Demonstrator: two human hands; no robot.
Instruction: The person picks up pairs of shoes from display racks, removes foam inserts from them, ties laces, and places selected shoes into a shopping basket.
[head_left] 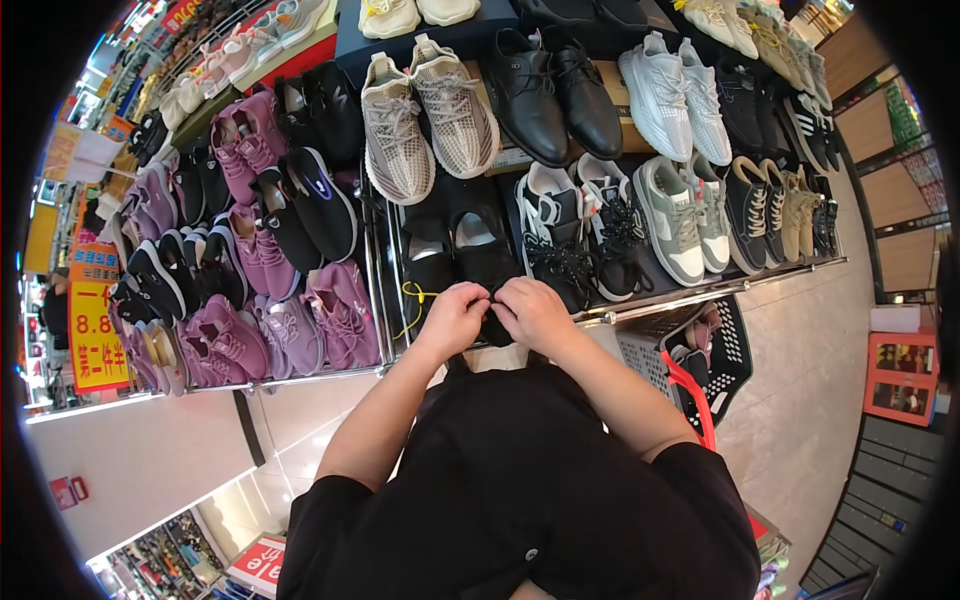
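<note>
Grip of the left hand and right hand, head view: both are resting curled, almost meeting over dark material; whether they are clamping it cannot be told. Black shoes are lying just beyond, long axes pointing forward, with both hands being about equally near. Other pairs are crowding the metal-railed display shelf; below, to the right, a perforated basket is showing against the pale floor.

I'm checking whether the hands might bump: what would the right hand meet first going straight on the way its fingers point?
Most likely the left hand, close beside the right hand near the black shoes, though depth there is unclear.
</note>
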